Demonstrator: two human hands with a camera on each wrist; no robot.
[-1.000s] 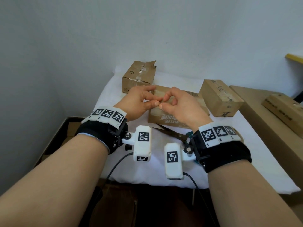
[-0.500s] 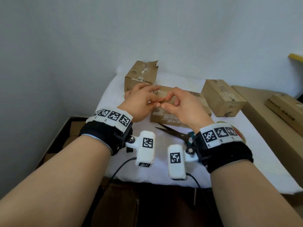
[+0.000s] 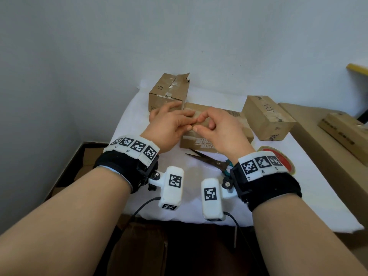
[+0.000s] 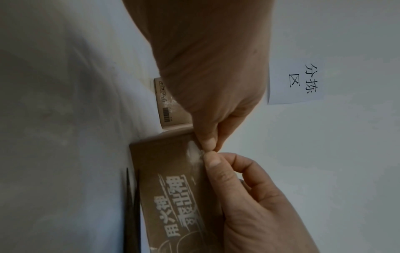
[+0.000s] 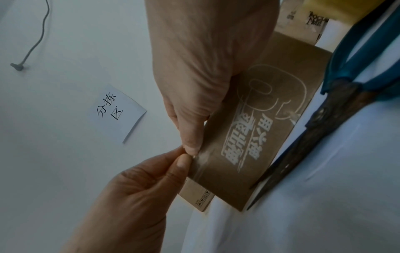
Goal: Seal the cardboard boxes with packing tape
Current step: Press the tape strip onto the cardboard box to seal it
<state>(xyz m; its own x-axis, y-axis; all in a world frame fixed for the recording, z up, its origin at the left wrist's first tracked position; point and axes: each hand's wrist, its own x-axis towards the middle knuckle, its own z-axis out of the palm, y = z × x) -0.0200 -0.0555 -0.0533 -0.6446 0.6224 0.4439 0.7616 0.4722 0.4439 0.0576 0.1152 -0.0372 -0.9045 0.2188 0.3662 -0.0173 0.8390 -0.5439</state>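
A flat brown cardboard box (image 3: 217,140) with white print lies mid-table. My left hand (image 3: 190,126) and right hand (image 3: 197,126) meet fingertip to fingertip at its near top edge. In the left wrist view my left thumb and forefinger (image 4: 208,143) pinch a strip of clear tape (image 4: 193,154) that shines on the box's front face. In the right wrist view my right hand (image 5: 191,148) pinches the same tape (image 5: 201,164) right beside them. A tape roll (image 3: 278,156) with a red core lies behind my right wrist.
Scissors (image 3: 207,158) lie in front of the box. A torn-topped box (image 3: 169,92) stands behind it and a closed box (image 3: 266,118) to its right. A large carton (image 3: 328,156) borders the white table (image 3: 139,196) on the right. Wall close behind.
Both hands, still pinched together, have moved forward and down from above the box onto its near top edge.
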